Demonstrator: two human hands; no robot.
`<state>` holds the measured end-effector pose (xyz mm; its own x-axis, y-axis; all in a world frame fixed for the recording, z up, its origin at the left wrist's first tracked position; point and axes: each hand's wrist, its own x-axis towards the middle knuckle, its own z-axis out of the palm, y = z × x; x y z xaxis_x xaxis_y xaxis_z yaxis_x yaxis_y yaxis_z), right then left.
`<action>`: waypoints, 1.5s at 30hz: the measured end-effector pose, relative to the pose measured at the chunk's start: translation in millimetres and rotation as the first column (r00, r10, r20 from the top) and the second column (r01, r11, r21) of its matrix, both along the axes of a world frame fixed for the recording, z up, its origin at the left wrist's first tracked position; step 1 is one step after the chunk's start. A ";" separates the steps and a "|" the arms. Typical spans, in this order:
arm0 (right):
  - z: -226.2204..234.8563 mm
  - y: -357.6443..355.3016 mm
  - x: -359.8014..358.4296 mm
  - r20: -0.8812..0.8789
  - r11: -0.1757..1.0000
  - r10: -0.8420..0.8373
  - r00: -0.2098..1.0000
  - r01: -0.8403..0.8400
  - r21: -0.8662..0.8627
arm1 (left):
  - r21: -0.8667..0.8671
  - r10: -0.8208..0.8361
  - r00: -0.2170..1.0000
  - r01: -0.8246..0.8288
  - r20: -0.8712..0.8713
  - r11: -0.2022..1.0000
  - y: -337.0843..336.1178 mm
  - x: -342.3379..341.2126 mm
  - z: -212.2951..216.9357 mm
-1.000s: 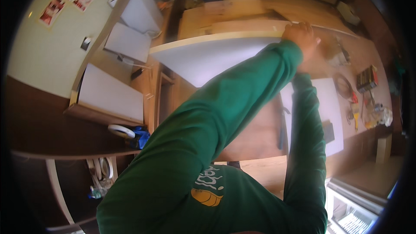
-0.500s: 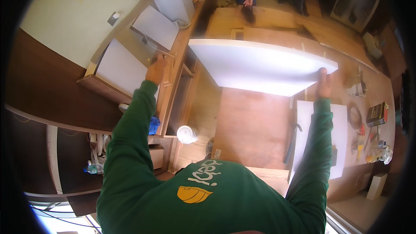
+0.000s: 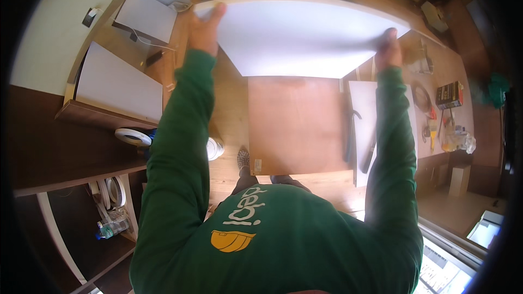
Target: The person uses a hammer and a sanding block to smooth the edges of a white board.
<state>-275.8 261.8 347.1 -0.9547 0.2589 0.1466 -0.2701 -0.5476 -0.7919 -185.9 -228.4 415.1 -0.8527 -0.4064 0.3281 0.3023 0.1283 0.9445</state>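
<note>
Large white panel (image 3: pixel 305 35) held flat and level at arm's length, spanning most of the upper view, above a brown plywood sheet (image 3: pixel 297 122) on the floor. A second ago the panel stood tilted and was reached across with the right arm; half a second ago it was already flat with a hand at each end; now it sits higher in view and squarer to the person, so the lift looks settled and the panel is under two-handed control.

Green sleeves run up both sides.

White boards (image 3: pixel 117 84) lean in a wooden rack at left, well apart from the panel. Narrow white strip (image 3: pixel 364 106) lies on the floor at right, with dark tools alongside.

Left hand (image 3: pixel 206 28) grips the panel's left edge, fingers curled over the top. Right hand (image 3: pixel 388 48) closes on the right edge, thumb side up.

Bench (image 3: pixel 452 68) at far right carries small clutter: a box, bottles, bits too small to tell. Tape roll (image 3: pixel 132 136) sits on the dark shelf at lower left.
</note>
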 end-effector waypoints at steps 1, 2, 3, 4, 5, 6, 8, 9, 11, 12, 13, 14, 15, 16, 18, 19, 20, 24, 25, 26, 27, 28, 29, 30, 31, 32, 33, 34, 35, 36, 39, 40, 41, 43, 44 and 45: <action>15.2 -0.1 10.0 -0.040 0.999 0.029 0.999 -0.028 0.018 | -0.107 0.069 0.998 -0.069 -0.003 0.992 -17.3 -0.3 -10.6; 29.2 -0.3 30.0 -0.065 0.999 0.017 0.998 -0.015 0.035 | -0.055 0.066 0.998 -0.067 -0.022 0.996 -37.2 9.9 -12.8; 42.6 3.1 51.6 -0.087 0.998 -0.002 0.996 0.008 0.061 | 0.024 0.005 0.999 -0.004 -0.046 1.000 -30.0 27.1 -2.7; 59.8 -10.5 78.6 -0.093 0.998 -0.010 0.996 0.015 0.063 | 0.097 -0.043 0.996 0.050 -0.073 0.994 -26.4 48.3 10.5; 76.7 -19.9 106.7 -0.094 0.997 -0.026 0.995 0.033 0.074 | 0.195 -0.142 0.984 0.161 -0.106 0.967 -8.7 75.4 33.7; 85.1 -29.8 125.1 -0.092 0.997 -0.045 0.995 0.050 0.060 | 0.197 -0.171 0.979 0.191 -0.114 0.962 -8.2 89.8 39.3; 73.0 -27.8 147.6 -0.029 0.992 -0.122 0.992 0.122 0.005 | 0.195 -0.230 0.964 0.253 -0.133 0.948 -18.6 111.2 47.5; 65.8 -31.4 161.3 -0.053 0.993 -0.099 0.994 0.102 0.058 | 0.201 -0.240 0.966 0.255 -0.097 0.946 -21.3 118.8 46.4; 58.1 -47.4 190.6 0.034 0.993 -0.108 0.994 0.106 0.047 | 0.204 -0.248 0.968 0.249 -0.031 0.947 -29.7 135.1 45.7; 51.9 -48.6 206.4 0.073 0.991 -0.126 0.989 0.122 0.055 | 0.208 -0.245 0.969 0.241 -0.008 0.948 -30.7 139.0 37.5; 48.2 -48.5 220.3 0.094 0.989 -0.136 0.986 0.129 0.077 | 0.211 -0.243 0.970 0.234 0.016 0.949 -31.6 142.4 27.9; 46.0 -52.0 232.2 0.130 0.986 -0.153 0.980 0.144 0.081 | 0.208 -0.237 0.971 0.225 0.033 0.952 -33.2 144.5 21.4; 39.9 -51.0 241.6 0.142 0.984 -0.169 0.975 0.157 0.088 | 0.209 -0.273 0.961 0.257 0.049 0.944 -35.0 147.9 17.5; 34.0 -49.8 249.8 0.155 0.981 -0.184 0.971 0.171 0.094 | 0.217 -0.306 0.951 0.290 0.042 0.932 -35.5 150.3 14.9; 30.1 -48.4 264.4 0.161 0.975 -0.214 0.964 0.201 0.094 | 0.236 -0.370 0.928 0.354 0.029 0.905 -35.2 153.6 11.1; 30.4 -47.8 271.3 0.164 0.972 -0.228 0.960 0.214 0.094 | 0.245 -0.388 0.921 0.370 0.032 0.896 -33.2 154.1 9.8; 32.5 -50.2 276.6 0.160 0.972 -0.228 0.961 0.216 0.087 | 0.227 -0.369 0.929 0.354 0.023 0.907 -33.5 153.0 7.7; 36.1 -51.6 292.8 0.127 0.971 -0.235 0.964 0.227 0.077 | 0.197 -0.372 0.928 0.367 -0.016 0.909 -34.7 149.2 -2.8; 34.5 -49.8 295.9 0.115 0.970 -0.238 0.964 0.230 0.078 | 0.199 -0.393 0.919 0.390 -0.025 0.899 -34.3 148.9 -3.8; 34.5 -49.5 298.7 0.118 0.963 -0.262 0.958 0.251 0.100 | 0.186 -0.376 0.926 0.373 -0.022 0.909 -32.7 147.4 -5.0; 34.8 -49.8 303.0 0.120 0.955 -0.285 0.951 0.270 0.123 | 0.173 -0.358 0.934 0.356 -0.020 0.919 -29.9 146.7 -6.6; 30.0 -46.6 306.3 0.130 0.947 -0.304 0.944 0.285 0.149 | 0.160 -0.339 0.941 0.337 -0.018 0.928 -27.4 146.3 -8.6; 25.9 -46.2 306.1 0.134 0.941 -0.316 0.939 0.293 0.167 | 0.147 -0.337 0.941 0.337 -0.026 0.930 -28.8 145.5 -6.9; 17.8 -40.2 308.2 0.148 0.933 -0.334 0.931 0.303 0.196 | 0.142 -0.343 0.939 0.344 -0.032 0.928 -27.2 144.5 -9.5; 12.4 -34.5 310.1 0.153 0.929 -0.342 0.927 0.310 0.200 | 0.137 -0.347 0.937 0.349 -0.039 0.927 -26.3 143.2 -12.1; 12.9 -36.2 311.0 0.163 0.929 -0.346 0.924 0.312 0.201 | 0.115 -0.338 0.941 0.339 -0.024 0.934 -28.3 142.3 -15.4; 21.1 -45.9 313.6 0.165 0.934 -0.340 0.926 0.311 0.176 | 0.093 -0.327 0.945 0.327 -0.009 0.941 -31.2 141.3 -18.8; 15.4 -44.2 313.4 0.149 0.935 -0.325 0.934 0.294 0.201 | 0.071 -0.314 0.949 0.313 0.005 0.947 -33.9 140.3 -21.0; 10.8 -41.2 315.8 0.133 0.931 -0.318 0.939 0.283 0.229 | 0.072 -0.326 0.945 0.326 -0.011 0.943 -31.7 139.4 -23.5; 7.9 -38.3 317.7 0.117 0.927 -0.311 0.943 0.274 0.257 | 0.058 -0.329 0.944 0.329 -0.004 0.943 -31.4 138.6 -26.0; -1.1 -27.1 323.6 0.148 0.930 -0.309 0.939 0.266 0.254 | 0.047 -0.324 0.946 0.324 -0.002 0.945 -28.5 134.6 -33.0; -4.6 -23.0 323.7 0.164 0.932 -0.308 0.937 0.263 0.249 | 0.061 -0.334 0.942 0.334 0.001 0.941 -27.8 133.9 -32.9; -2.1 -25.2 325.5 0.148 0.926 -0.308 0.940 0.261 0.272 | 0.076 -0.347 0.938 0.345 0.003 0.935 -24.9 134.2 -31.5; 3.5 -28.9 327.5 0.135 0.914 -0.304 0.943 0.249 0.319 | 0.078 -0.352 0.936 0.350 0.017 0.934 -23.3 136.0 -26.5; 6.2 -30.8 328.3 0.140 0.908 -0.303 0.943 0.241 0.343 | 0.065 -0.346 0.938 0.344 0.029 0.937 -23.6 138.2 -22.2; 10.8 -32.1 328.9 0.152 0.903 -0.297 0.943 0.225 0.365 | 0.052 -0.340 0.940 0.338 0.040 0.940 -22.6 140.1 -16.9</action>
